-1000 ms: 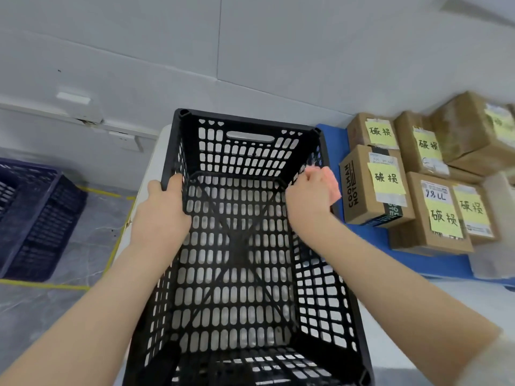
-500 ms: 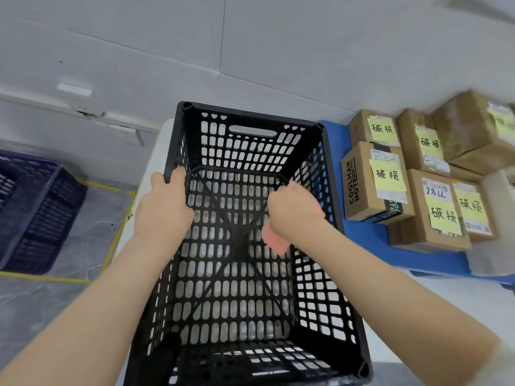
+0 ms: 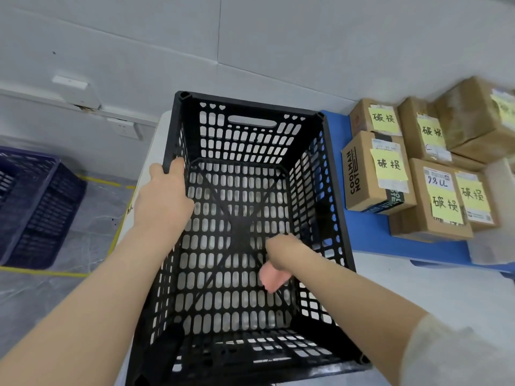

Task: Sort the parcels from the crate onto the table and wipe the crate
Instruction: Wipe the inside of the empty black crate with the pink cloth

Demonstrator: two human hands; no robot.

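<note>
A pale grey wall [image 3: 278,37] fills the view from 10 to 2 o'clock, its panels split by thin seams. At 10 o'clock a white cable duct [image 3: 33,97] runs along it, with a white socket [image 3: 124,129] just below. The floor [image 3: 83,227] at 8 o'clock is grey and marbled, crossed by strips of yellow tape [image 3: 41,272]. A dark blue slatted bin [image 3: 36,213] stands on it at 9 o'clock. At 4 o'clock lies the white table [image 3: 446,296], with a blue mat [image 3: 370,243] on it at 3 o'clock. The light is even and soft.
</note>
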